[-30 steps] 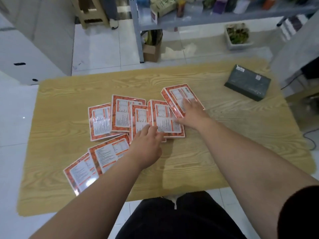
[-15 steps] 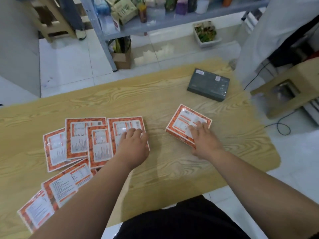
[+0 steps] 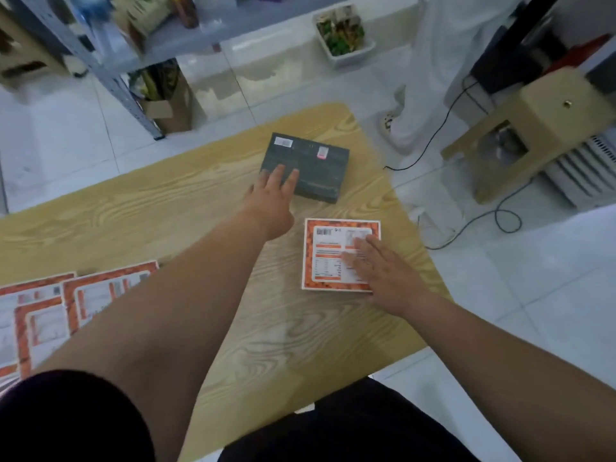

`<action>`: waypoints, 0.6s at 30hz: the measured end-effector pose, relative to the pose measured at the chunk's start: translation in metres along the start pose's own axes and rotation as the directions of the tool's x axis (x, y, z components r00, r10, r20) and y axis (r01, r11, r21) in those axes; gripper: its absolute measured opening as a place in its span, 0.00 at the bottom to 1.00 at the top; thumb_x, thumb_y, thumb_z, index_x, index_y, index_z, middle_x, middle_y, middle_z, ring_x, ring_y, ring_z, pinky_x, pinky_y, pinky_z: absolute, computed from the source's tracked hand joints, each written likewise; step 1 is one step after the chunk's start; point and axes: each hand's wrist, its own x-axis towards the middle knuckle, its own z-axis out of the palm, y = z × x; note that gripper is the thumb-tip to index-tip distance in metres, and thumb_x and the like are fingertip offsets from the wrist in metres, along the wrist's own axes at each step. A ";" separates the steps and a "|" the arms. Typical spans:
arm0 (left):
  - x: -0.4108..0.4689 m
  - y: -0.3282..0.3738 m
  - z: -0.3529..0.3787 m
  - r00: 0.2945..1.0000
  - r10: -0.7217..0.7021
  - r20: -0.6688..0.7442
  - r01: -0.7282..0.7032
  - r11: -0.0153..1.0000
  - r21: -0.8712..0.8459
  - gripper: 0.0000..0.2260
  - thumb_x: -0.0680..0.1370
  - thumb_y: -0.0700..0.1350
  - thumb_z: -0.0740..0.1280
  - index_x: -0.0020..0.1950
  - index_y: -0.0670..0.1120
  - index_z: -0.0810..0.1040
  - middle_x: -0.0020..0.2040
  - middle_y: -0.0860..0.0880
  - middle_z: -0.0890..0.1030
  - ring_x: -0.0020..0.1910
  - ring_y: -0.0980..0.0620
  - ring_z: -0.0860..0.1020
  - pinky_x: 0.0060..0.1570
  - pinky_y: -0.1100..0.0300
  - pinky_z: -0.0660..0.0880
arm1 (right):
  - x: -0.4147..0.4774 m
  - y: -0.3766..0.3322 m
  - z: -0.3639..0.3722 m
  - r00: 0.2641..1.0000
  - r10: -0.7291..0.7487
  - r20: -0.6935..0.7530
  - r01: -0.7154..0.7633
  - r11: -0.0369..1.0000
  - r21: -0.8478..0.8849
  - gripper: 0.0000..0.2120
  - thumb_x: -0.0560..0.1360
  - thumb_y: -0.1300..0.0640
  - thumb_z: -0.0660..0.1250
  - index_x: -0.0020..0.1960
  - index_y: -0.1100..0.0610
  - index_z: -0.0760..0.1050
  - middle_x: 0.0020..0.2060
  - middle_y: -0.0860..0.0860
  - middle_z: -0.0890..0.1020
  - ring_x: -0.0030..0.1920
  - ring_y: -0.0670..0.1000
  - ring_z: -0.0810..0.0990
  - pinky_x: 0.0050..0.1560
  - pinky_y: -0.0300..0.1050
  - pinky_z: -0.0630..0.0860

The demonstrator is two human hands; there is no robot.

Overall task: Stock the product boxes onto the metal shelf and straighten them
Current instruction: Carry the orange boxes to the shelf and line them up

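left hand (image 3: 271, 195): flat, fingers on dark box (image 3: 311, 166) | right hand (image 3: 383, 271): flat on orange box (image 3: 328, 255) (nothing gripped)

A wood-grain table (image 3: 140, 208) stands on a white tiled floor (image 3: 533, 295). Beyond it, a cardboard box (image 3: 170, 111) sits by a shelf leg, and a white tub (image 3: 346, 36) holds greenery. To the right – a beige stool (image 3: 540, 125), with a black cable (image 3: 480, 225) looping across the tiles.
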 end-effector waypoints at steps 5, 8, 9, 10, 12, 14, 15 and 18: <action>0.038 0.012 -0.003 0.994 -0.051 0.097 0.047 0.998 0.037 0.40 0.78 0.50 0.64 0.81 0.56 0.40 0.82 0.49 0.40 0.81 0.43 0.44 0.77 0.40 0.51 | -0.003 0.016 0.002 1.000 -0.006 -0.015 0.006 1.000 0.002 0.49 0.72 0.48 0.74 0.81 0.43 0.44 0.82 0.53 0.44 0.82 0.58 0.42 0.78 0.59 0.54; 0.033 0.005 0.007 0.990 -0.103 0.100 0.092 0.990 0.106 0.38 0.78 0.52 0.63 0.82 0.56 0.43 0.82 0.50 0.46 0.80 0.43 0.50 0.73 0.37 0.56 | -0.009 0.021 0.005 1.000 0.007 -0.019 -0.007 0.999 0.040 0.46 0.74 0.49 0.71 0.82 0.44 0.45 0.82 0.53 0.43 0.82 0.58 0.39 0.78 0.60 0.52; 0.026 0.003 0.011 0.989 -0.116 0.089 0.104 0.987 0.123 0.37 0.78 0.52 0.63 0.82 0.56 0.44 0.82 0.50 0.48 0.79 0.43 0.51 0.73 0.38 0.57 | -0.010 0.020 0.006 1.000 0.007 -0.028 -0.006 0.999 0.044 0.46 0.74 0.49 0.70 0.82 0.44 0.45 0.82 0.53 0.44 0.82 0.58 0.39 0.78 0.60 0.52; 0.019 0.000 0.014 0.989 -0.123 0.083 0.112 0.986 0.126 0.36 0.78 0.52 0.62 0.82 0.56 0.45 0.82 0.49 0.50 0.79 0.43 0.53 0.73 0.39 0.58 | -0.011 0.020 0.007 0.999 0.012 -0.038 -0.010 0.999 0.044 0.46 0.74 0.48 0.71 0.83 0.44 0.45 0.82 0.53 0.44 0.82 0.58 0.40 0.78 0.60 0.53; -0.002 -0.008 0.022 0.989 -0.125 0.075 0.117 0.988 0.104 0.35 0.78 0.52 0.62 0.82 0.55 0.48 0.79 0.47 0.57 0.76 0.43 0.57 0.71 0.43 0.60 | -0.012 0.020 0.007 0.999 0.019 -0.045 -0.017 0.999 0.040 0.46 0.74 0.47 0.71 0.83 0.45 0.47 0.82 0.55 0.46 0.82 0.60 0.42 0.77 0.62 0.55; -0.030 -0.017 0.035 0.990 -0.129 0.065 0.124 0.989 0.081 0.34 0.77 0.53 0.61 0.81 0.54 0.51 0.74 0.47 0.62 0.73 0.43 0.60 0.70 0.46 0.61 | -0.013 0.018 0.007 0.999 0.018 -0.035 -0.017 0.999 0.030 0.46 0.74 0.46 0.70 0.83 0.46 0.46 0.82 0.55 0.46 0.81 0.60 0.42 0.77 0.62 0.53; -0.046 -0.019 0.043 0.990 -0.129 0.058 0.125 0.989 0.076 0.34 0.77 0.54 0.61 0.81 0.54 0.53 0.72 0.46 0.64 0.72 0.43 0.61 0.70 0.47 0.61 | -0.014 0.017 0.006 0.999 0.026 -0.038 -0.025 0.999 0.029 0.46 0.74 0.46 0.69 0.83 0.47 0.44 0.82 0.54 0.46 0.81 0.60 0.42 0.77 0.62 0.53; -0.091 -0.021 0.069 0.990 -0.136 0.044 0.134 0.989 0.055 0.34 0.76 0.55 0.64 0.80 0.50 0.57 0.70 0.44 0.66 0.72 0.42 0.61 0.73 0.49 0.58 | -0.016 0.011 0.005 0.997 0.061 -0.040 -0.060 0.998 0.015 0.50 0.73 0.42 0.69 0.83 0.49 0.40 0.82 0.54 0.47 0.81 0.59 0.43 0.77 0.61 0.52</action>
